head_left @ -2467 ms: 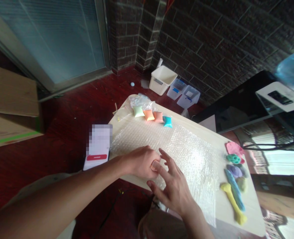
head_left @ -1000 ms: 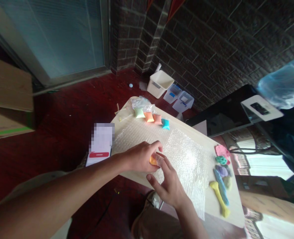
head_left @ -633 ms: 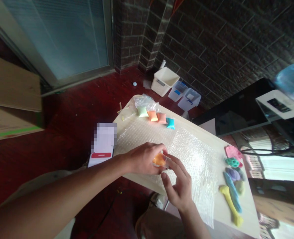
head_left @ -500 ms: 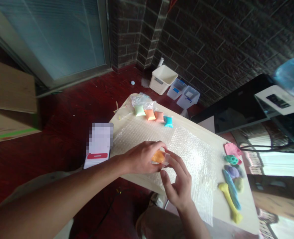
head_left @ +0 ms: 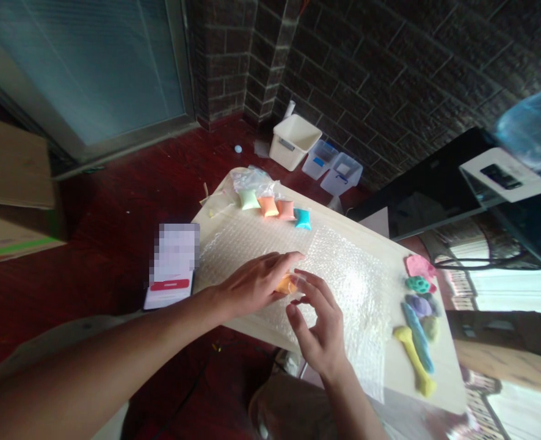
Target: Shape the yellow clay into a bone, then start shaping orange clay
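A small packet of orange clay [head_left: 286, 284] in clear film is between my hands, above the bubble wrap [head_left: 270, 241]. My left hand [head_left: 256, 280] is closed around the packet's left side from above, its underside fingers hidden. My right hand [head_left: 323, 324] is at the packet's right end, fingers curved and thumb apart; its fingertips are at the film, and whether they grip it I cannot tell. Beyond lie a pale green packet [head_left: 248, 199], an orange packet [head_left: 268, 206], a salmon packet [head_left: 286, 209] and a turquoise packet [head_left: 303, 219] in a row.
Modelled clay pieces, including a yellow bone shape [head_left: 414, 360], a blue strip [head_left: 417, 338] and a pink piece [head_left: 419, 269], lie on the table's right end. A phone [head_left: 172, 263] is at its left edge. Plastic bins [head_left: 293, 146] stand on the floor behind.
My left fingers have straightened somewhat over the packet and cover more of it. My right fingers are more curled. The whole view has shifted slightly.
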`<state>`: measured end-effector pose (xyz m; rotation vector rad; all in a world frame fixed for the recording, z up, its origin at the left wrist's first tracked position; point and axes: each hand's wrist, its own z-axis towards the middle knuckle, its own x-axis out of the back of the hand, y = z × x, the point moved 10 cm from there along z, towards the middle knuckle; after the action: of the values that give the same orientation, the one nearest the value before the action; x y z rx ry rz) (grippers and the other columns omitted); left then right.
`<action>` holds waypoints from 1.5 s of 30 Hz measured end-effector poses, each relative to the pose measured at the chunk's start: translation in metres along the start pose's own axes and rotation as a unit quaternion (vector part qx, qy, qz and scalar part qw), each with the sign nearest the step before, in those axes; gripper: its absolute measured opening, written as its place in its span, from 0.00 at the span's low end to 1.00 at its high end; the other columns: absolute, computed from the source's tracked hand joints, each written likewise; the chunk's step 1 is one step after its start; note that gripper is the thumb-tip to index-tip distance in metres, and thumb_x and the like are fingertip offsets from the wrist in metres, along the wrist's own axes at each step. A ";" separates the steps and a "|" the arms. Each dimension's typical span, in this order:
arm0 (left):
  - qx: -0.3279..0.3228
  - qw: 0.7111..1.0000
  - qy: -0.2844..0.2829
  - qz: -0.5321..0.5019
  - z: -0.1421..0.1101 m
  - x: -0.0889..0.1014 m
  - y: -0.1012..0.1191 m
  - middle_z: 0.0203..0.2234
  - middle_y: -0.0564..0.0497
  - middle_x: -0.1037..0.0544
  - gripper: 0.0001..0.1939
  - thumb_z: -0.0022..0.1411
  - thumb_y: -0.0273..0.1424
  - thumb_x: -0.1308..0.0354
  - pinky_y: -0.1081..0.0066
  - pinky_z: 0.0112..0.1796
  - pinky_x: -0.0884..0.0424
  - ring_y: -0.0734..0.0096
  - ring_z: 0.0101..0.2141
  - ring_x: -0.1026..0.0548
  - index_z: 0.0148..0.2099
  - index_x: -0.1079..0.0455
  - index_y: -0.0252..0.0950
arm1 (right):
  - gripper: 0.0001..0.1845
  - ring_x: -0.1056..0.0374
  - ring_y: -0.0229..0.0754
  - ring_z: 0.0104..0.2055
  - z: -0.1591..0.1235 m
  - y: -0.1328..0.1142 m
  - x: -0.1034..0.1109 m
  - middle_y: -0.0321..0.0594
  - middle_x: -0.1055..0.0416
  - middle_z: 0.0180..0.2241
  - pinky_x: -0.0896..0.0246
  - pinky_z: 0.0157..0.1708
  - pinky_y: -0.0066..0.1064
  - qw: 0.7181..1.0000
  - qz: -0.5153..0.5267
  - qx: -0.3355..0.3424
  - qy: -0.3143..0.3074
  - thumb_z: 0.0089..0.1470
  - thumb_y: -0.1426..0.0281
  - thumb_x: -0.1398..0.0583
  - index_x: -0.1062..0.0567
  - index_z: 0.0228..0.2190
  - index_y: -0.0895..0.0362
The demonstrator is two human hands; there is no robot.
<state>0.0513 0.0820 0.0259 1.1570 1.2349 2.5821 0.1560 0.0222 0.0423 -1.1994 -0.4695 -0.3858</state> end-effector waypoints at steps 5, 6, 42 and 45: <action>0.002 1.000 0.001 0.025 0.000 0.002 0.000 0.57 0.37 0.21 0.31 0.71 0.36 0.37 0.58 0.55 0.22 0.53 0.54 0.20 0.68 0.46 0.35 | 0.27 0.31 0.59 0.62 0.000 0.004 -0.007 0.52 0.30 0.62 0.19 0.42 0.47 1.000 -0.004 0.009 -0.022 0.66 0.69 0.38 0.29 0.65 0.49; 0.004 1.000 -0.003 0.027 0.000 0.001 0.000 0.56 0.37 0.20 0.31 0.71 0.38 0.37 0.58 0.54 0.22 0.53 0.54 0.19 0.68 0.46 0.35 | 0.29 0.31 0.59 0.62 -0.001 0.006 -0.008 0.52 0.31 0.63 0.19 0.42 0.47 1.000 -0.010 0.008 -0.028 0.66 0.69 0.39 0.31 0.66 0.49; -0.025 1.000 -0.015 -0.003 -0.005 -0.003 0.002 0.64 0.34 0.26 0.40 0.70 0.31 0.34 0.59 0.59 0.24 0.53 0.62 0.24 0.74 0.53 0.37 | 0.26 0.28 0.53 0.53 0.003 0.007 -0.015 0.49 0.28 0.57 0.25 0.49 0.47 0.992 0.086 -0.048 -0.081 0.68 0.62 0.39 0.27 0.64 0.48; -0.038 0.999 -0.013 -0.002 -0.004 -0.003 0.003 0.63 0.33 0.24 0.40 0.70 0.32 0.35 0.59 0.57 0.23 0.53 0.60 0.22 0.75 0.53 0.36 | 0.27 0.28 0.53 0.49 0.002 0.006 -0.016 0.49 0.27 0.55 0.26 0.48 0.47 0.993 0.046 -0.043 -0.101 0.67 0.62 0.38 0.28 0.65 0.49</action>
<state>0.0515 0.0758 0.0245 1.1673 1.1239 2.5780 0.1448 0.0269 0.0298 -1.3455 -0.5753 -0.2077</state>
